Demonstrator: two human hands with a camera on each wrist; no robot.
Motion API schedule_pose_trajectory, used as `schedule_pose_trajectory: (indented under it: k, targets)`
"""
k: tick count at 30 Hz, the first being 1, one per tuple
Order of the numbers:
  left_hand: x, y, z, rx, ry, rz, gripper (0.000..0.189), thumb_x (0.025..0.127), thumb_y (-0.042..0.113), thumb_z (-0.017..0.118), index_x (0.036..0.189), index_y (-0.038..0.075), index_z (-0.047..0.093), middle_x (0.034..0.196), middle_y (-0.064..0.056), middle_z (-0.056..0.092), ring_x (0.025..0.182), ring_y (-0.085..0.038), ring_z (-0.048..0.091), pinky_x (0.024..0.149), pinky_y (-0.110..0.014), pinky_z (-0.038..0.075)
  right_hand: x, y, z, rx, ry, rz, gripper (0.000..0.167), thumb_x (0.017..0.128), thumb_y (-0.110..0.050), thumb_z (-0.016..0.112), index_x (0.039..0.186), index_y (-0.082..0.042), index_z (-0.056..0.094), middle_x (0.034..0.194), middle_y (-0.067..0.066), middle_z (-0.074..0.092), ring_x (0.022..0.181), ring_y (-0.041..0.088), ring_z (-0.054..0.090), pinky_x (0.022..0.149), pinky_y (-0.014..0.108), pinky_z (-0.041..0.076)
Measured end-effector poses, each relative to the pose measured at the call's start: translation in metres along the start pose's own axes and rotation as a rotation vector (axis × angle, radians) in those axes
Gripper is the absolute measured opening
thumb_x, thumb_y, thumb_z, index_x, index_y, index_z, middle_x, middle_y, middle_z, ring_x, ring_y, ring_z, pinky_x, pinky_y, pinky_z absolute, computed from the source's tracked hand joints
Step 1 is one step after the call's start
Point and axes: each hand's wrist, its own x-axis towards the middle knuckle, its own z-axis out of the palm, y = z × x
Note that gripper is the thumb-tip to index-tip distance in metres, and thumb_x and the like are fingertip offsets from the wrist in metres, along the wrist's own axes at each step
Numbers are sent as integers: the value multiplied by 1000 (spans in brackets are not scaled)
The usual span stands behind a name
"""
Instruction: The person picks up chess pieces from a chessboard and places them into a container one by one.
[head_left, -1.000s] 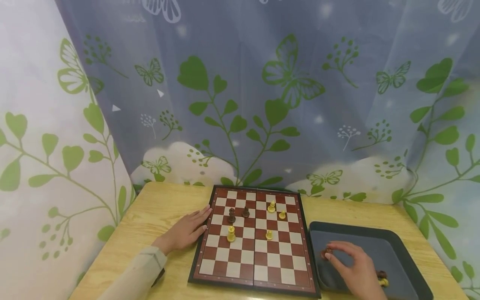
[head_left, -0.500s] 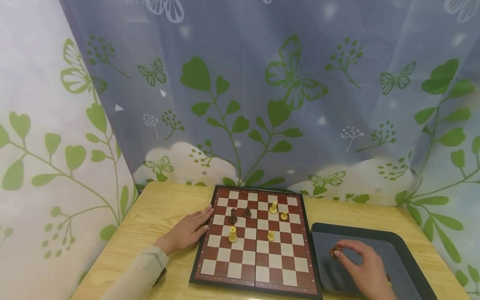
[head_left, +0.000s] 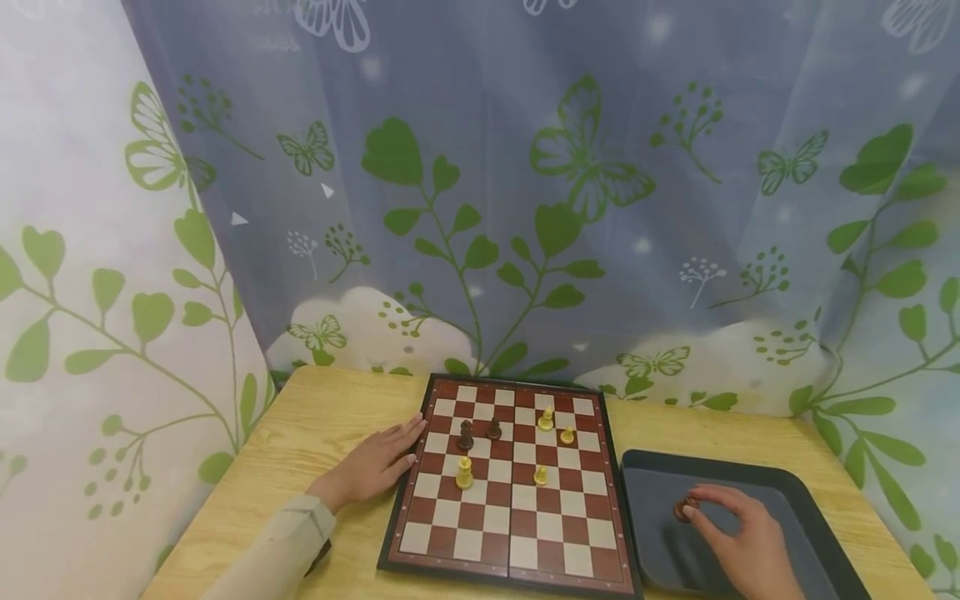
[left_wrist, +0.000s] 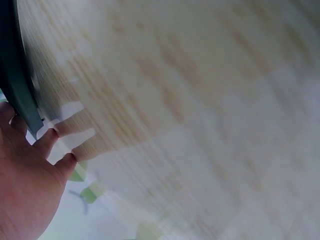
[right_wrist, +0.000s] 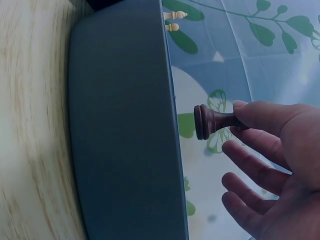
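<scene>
My right hand (head_left: 742,537) pinches a dark brown chess piece (head_left: 682,508) between thumb and index finger, above the grey tray (head_left: 651,546). In the right wrist view the piece (right_wrist: 212,121) shows its round base and slim stem; its top is hidden by the fingertips. My left hand (head_left: 367,467) lies with fingers extended at the left edge of the chessboard (head_left: 487,518), touching its rim. On the board stand two dark pieces, a taller one (head_left: 466,437) and a shorter one (head_left: 493,429). Several yellow pieces are there too, among them a tall one (head_left: 464,473) and a pawn (head_left: 540,476).
Two more yellow pieces, a taller one (head_left: 546,419) and a pawn (head_left: 567,435), stand at the board's far right. The tray's raised rim (head_left: 705,460) is close beside the board. Behind the wooden table (head_left: 345,392) hangs a patterned cloth (head_left: 450,208).
My right hand has moved a little to the right over the tray with the dark piece. The pieces seen lying in the tray by the wrist are now hidden. My left hand stays put.
</scene>
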Motion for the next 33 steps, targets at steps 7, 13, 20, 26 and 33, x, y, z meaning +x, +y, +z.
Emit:
schedule_pose_trajectory:
  k: [7, 13, 20, 26, 33]
  targets:
    - [1, 2, 0, 8, 7, 0, 57, 111, 29, 41, 160, 4, 30, 166, -15, 27, 144, -49, 36, 114, -68, 30, 0, 9, -6, -3, 16, 7, 28, 91, -22, 79, 113, -6, 76, 116, 17, 73, 112, 45, 63, 90, 63, 51]
    - [2, 1, 3, -11, 7, 3, 56, 110, 29, 41, 160, 4, 30, 166, -15, 27, 144, -50, 37, 113, -69, 30, -1, 16, -11, -12, 14, 40, 30, 91, -19, 79, 115, -3, 75, 117, 20, 72, 113, 47, 62, 91, 63, 50]
    - [1, 1, 1, 1, 24, 14, 56, 110, 28, 42, 159, 2, 31, 165, -18, 28, 141, -53, 38, 111, -71, 31, -2, 22, -15, -24, 36, 72, 29, 91, -18, 78, 117, -3, 74, 119, 21, 71, 114, 49, 60, 89, 65, 49]
    - [0, 4, 0, -4, 16, 12, 56, 110, 26, 42, 159, 2, 30, 165, -18, 28, 142, -53, 38, 112, -71, 30, -2, 30, -17, -16, 0, 128, 33, 94, -19, 74, 122, -2, 71, 124, 24, 68, 118, 50, 58, 92, 65, 49]
    - [-1, 4, 0, -21, 23, 12, 56, 110, 25, 43, 159, 3, 30, 165, -17, 28, 141, -53, 38, 112, -71, 30, 0, 35, -17, -11, -44, 166, 36, 96, -20, 72, 126, 0, 69, 126, 26, 67, 120, 51, 57, 95, 67, 47]
